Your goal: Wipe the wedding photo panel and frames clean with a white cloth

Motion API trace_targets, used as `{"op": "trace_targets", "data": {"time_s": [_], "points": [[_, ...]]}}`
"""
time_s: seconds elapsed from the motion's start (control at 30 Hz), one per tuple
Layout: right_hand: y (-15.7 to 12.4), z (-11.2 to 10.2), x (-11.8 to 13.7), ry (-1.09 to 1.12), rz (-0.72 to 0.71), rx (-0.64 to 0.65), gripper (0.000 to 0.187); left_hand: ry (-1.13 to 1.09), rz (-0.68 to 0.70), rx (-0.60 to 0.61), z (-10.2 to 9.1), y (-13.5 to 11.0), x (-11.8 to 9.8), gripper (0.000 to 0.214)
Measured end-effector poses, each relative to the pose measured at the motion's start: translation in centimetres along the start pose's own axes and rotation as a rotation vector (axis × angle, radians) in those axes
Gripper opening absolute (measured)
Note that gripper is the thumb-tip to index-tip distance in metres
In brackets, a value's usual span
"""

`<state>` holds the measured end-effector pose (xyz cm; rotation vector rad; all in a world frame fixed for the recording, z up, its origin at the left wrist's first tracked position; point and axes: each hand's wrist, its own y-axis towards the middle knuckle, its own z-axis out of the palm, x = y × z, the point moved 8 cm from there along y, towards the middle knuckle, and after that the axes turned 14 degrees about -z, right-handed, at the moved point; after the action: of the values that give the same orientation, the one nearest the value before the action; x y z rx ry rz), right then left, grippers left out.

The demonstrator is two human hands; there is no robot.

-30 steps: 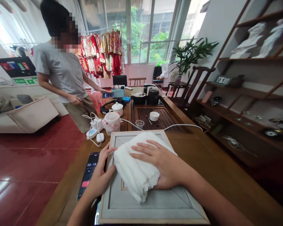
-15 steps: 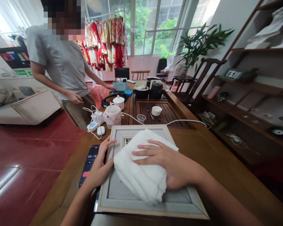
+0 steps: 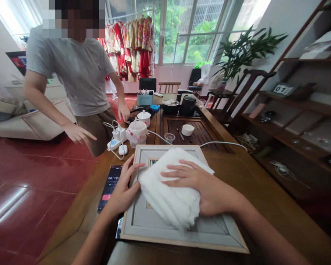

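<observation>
A picture frame [image 3: 182,235] with a pale wood edge and a grey inner border lies flat in front of me. Folded over its middle, a white towel [image 3: 168,191] hides most of the picture. My right hand [image 3: 187,180] grips the towel from above, fingers spread across it, thumb hidden at its right side. At the frame's left edge is my left hand [image 3: 128,184], index finger and thumb over the border, the other fingers along the outside. Beside that hand lies a phone [image 3: 107,191] with a running timer.
Beyond the frame stand a power strip [image 3: 116,139], a white tub [image 3: 137,133], a lidded white cup [image 3: 144,117], a small clear cup [image 3: 169,138] and a white bowl [image 3: 187,130] on a tea tray [image 3: 171,127]. A cable [image 3: 223,143] crosses behind. Another person [image 3: 71,77] stands at the left.
My view has shifted slightly, while both hands keep their places on the frame and towel. The other person has leaned nearer the table, with one arm drawn back from its far part.
</observation>
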<state>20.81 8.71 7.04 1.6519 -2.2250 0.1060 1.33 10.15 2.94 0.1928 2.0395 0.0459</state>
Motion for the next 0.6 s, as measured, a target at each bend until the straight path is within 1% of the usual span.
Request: {"op": "trace_targets", "data": {"time_s": [0.1, 0.23, 0.3, 0.47, 0.53, 0.6], "points": [[0.2, 0.2, 0.8, 0.047, -0.02, 0.026, 0.075, 0.002, 0.029, -0.011, -0.1, -0.1, -0.2, 0.037], [0.1, 0.1, 0.4, 0.003, 0.038, 0.034, 0.073, 0.026, 0.069, 0.003, 0.0, -0.1, -0.3, 0.034], [-0.2, -0.2, -0.2, -0.05, 0.08, 0.017, 0.075, 0.05, 0.079, 0.012, 0.1, 0.0, -0.3, 0.034], [-1.2, -1.6, -1.9, -0.171, 0.188, -0.076, 0.076, 0.092, 0.078, 0.012, 0.2, 0.0, -0.3, 0.04], [-1.3, -1.8, -2.0, -0.167, 0.188, -0.088, 0.076, 0.097, 0.084, 0.011, 0.2, -0.1, -0.4, 0.04], [-1.0, -1.6, -1.3, -0.13, 0.148, -0.071, 0.075, 0.084, 0.089, 0.002, 0.1, -0.2, -0.4, 0.037]]}}
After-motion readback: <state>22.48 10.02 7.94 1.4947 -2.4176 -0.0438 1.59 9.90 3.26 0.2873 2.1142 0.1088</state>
